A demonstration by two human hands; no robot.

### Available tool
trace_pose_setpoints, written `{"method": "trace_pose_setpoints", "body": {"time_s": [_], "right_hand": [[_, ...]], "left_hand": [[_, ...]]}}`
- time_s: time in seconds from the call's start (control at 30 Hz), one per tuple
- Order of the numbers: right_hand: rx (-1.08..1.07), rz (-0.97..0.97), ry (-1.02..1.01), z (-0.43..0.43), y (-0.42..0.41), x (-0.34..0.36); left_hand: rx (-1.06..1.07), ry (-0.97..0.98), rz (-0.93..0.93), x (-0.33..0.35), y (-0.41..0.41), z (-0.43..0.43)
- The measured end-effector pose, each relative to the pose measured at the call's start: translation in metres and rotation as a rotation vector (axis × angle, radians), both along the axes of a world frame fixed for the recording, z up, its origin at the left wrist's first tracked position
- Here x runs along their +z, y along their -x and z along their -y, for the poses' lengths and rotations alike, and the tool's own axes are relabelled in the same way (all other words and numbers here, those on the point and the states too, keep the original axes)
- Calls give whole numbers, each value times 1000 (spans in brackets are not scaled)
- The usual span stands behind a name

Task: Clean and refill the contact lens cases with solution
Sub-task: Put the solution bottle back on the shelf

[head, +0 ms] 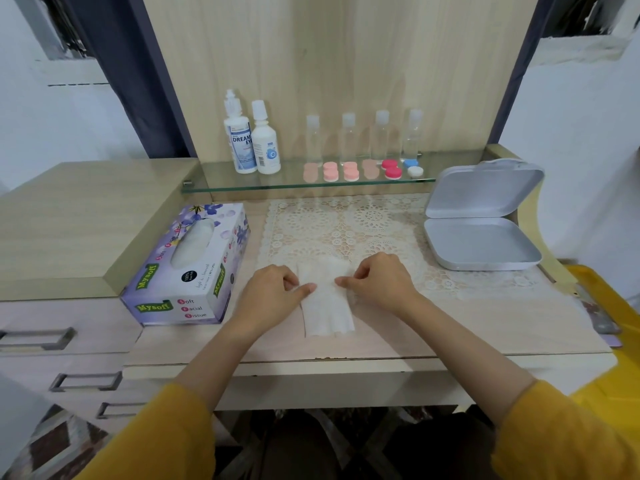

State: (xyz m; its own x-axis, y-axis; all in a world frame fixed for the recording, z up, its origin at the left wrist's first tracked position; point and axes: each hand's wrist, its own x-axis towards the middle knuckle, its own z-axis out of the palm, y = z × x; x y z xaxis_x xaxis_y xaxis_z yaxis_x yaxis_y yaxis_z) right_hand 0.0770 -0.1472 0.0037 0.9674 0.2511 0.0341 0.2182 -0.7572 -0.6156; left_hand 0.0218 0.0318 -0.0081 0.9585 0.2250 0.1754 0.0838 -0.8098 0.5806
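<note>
**Both hands pinching a tissue, lens cases lined up on the shelf**

From the head view I am looking down at a white tissue (329, 313) lying on the desk (467, 323), its far end overlapping the near edge of a lace mat (346, 226). The left hand (273, 289) is pinching the tissue's left edge, fingers curled and thumb lying on the paper. The right hand (377, 278) is pinching the right edge in the same way. The contact lens cases (350, 171) are sitting well apart from the hands, in a row on the glass shelf (221, 183): pale pink and pink ones, a red one, and a blue-and-white one at the right end. Two white solution bottles (265, 143) are standing at the row's left, and four clear small bottles (348, 136) are standing behind it. A tissue box (187, 268) is lying just left of the left hand. An open grey hinged box (485, 244) is sitting at the right of the mat.
</note>
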Motion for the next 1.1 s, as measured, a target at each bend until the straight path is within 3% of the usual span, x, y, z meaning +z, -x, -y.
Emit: {"method": "trace_pose_setpoints", "body": {"time_s": [0.2, 0.4, 0.53, 0.77, 0.97, 1.1], "right_hand": [[76, -40, -43, -19, 11, -1], [18, -223, -542, -4, 5, 9], [46, -167, -741, 4, 4, 22], [138, -3, -683, 12, 6, 23], [152, -8, -455, 19, 4, 23], [156, 102, -335, 18, 5, 19]], "left_hand": [[-35, 25, -50, 1, -1, 15], [-29, 393, 67, 10, -2, 12], [-81, 537, 119, 20, -2, 16], [-144, 489, 223, 25, -5, 21], [-117, 488, 165, 25, -6, 25], [-134, 390, 190, 23, -4, 29]]}}
